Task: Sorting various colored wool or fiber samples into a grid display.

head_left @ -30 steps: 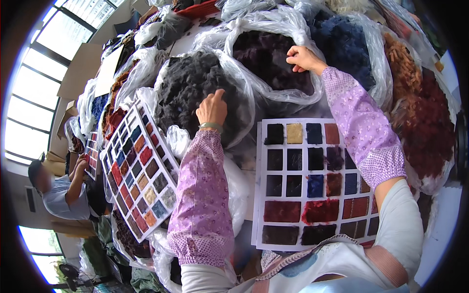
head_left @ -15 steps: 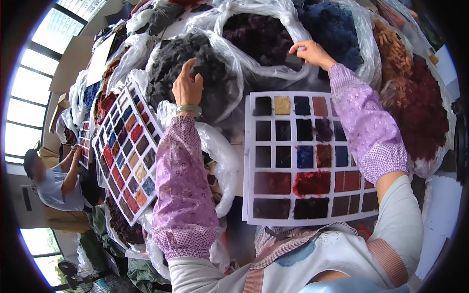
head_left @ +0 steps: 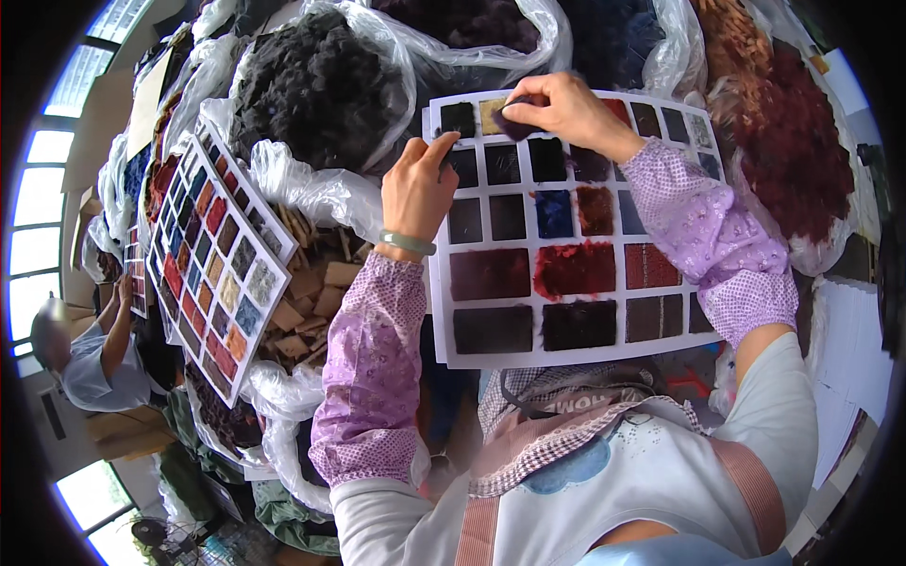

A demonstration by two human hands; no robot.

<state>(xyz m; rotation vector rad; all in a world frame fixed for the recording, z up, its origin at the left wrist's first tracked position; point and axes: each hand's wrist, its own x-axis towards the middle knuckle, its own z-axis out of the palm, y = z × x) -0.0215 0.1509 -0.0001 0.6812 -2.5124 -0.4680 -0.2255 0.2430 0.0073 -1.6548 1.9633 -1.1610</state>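
Over the top row of the white sample board (head_left: 444, 311), my right hand (head_left: 571, 113) pinches a small tuft of dark purple fibre (head_left: 515, 124). The tuft covers part of a tan swatch (head_left: 489, 117). My left hand (head_left: 418, 189), with a pale bangle at the wrist, is at the board's upper left edge. Its index finger stretches toward a black swatch (head_left: 458, 119), the other fingers are partly curled, and I make out nothing held in it. Rows of fuzzy dark, blue, brown and red squares cover the board.
Plastic bags of loose fibre surround the board: dark grey (head_left: 316, 90), purple-black (head_left: 462, 21), blue (head_left: 609, 38) and deep red (head_left: 797, 141). Another swatch board (head_left: 222, 269) leans at left, beside brown scraps (head_left: 307, 292). A person (head_left: 104, 354) works at far left.
My right hand has come from the dark purple fibre bag to the board, now with a tuft. My left hand has moved from above the grey fibre to the board's edge. The view has shifted.
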